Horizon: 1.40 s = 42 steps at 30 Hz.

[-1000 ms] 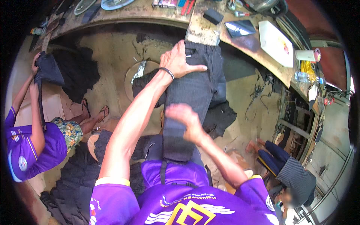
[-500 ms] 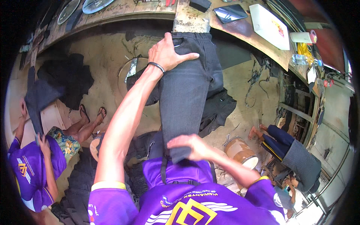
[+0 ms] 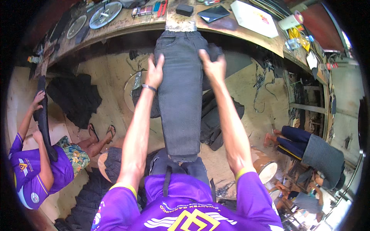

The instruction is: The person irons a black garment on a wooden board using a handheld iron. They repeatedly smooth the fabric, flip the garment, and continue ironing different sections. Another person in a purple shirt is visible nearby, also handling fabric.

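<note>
A pair of dark grey trousers (image 3: 180, 96) lies lengthwise before me, its legs stacked into one narrow panel. The elastic waistband rests at the far end on a worn board, and the hems hang close to my waist. My left hand (image 3: 155, 71) grips the left side below the waistband, thumb along the edge and fingers partly hidden. Opposite it, my right hand (image 3: 214, 68) holds the right side, thumb on the cloth. A blurred dark fold of fabric shows beside the right fingers, which are smeared by motion.
A wooden workbench (image 3: 127, 29) runs along the far side, carrying a tablet (image 3: 213, 14), a white box (image 3: 254, 19) and a dark block (image 3: 184, 10). Dark garments (image 3: 73, 98) lie on the floor. One person (image 3: 42, 165) handles dark cloth at left; another (image 3: 322, 156) bends at right beside a drum-shaped stool (image 3: 264, 165).
My right hand has moved from the hem up to the trousers' right side. My left hand has slid down from the waistband to the left edge. The legs now lie stacked more evenly.
</note>
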Available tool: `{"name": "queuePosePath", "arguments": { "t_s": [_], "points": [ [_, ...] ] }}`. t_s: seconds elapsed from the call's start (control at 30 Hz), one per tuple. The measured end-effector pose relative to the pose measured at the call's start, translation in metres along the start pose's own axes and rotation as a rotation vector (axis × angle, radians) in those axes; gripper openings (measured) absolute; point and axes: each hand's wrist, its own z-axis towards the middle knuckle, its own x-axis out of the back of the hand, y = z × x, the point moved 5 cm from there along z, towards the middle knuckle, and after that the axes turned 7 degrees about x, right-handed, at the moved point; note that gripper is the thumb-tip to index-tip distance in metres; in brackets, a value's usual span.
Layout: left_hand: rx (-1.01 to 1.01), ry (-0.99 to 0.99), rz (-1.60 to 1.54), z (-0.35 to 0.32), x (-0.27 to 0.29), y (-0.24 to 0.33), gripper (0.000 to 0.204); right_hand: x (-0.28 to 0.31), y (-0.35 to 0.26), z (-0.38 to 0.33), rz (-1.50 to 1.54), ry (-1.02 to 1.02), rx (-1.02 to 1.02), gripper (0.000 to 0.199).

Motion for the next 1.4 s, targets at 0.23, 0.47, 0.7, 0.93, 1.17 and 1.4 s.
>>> {"name": "queuePosePath", "arguments": {
  "t_s": [0.23,0.47,0.7,0.93,1.17,1.4],
  "points": [
    [0.448,-0.317,-0.394,-0.282,0.05,-0.105,0.068,0.058,0.132,-0.254,0.449,-0.084,-0.111,0.065],
    [0.524,-1.335,-0.026,-0.51,0.06,-0.142,0.072,0.289,0.042,-0.487,0.386,0.219,-0.991,0.046],
    [0.287,-1.093,-0.039,-0.386,-0.107,-0.217,0.087,0.301,0.163,-0.387,-0.076,0.484,-0.539,0.059],
    [0.159,-0.299,0.93,-0.127,-0.057,-0.316,0.05,0.271,0.261,-0.439,-0.402,-0.083,-0.792,0.06],
    [0.187,-0.286,1.338,0.073,0.008,-0.332,0.088,0.239,0.233,-0.527,-0.423,-0.72,-0.532,0.049],
    [-0.168,-0.74,1.133,-0.107,-0.007,-0.302,0.026,0.167,0.166,-0.446,-0.39,-1.037,-0.372,0.066]
  ]
}}
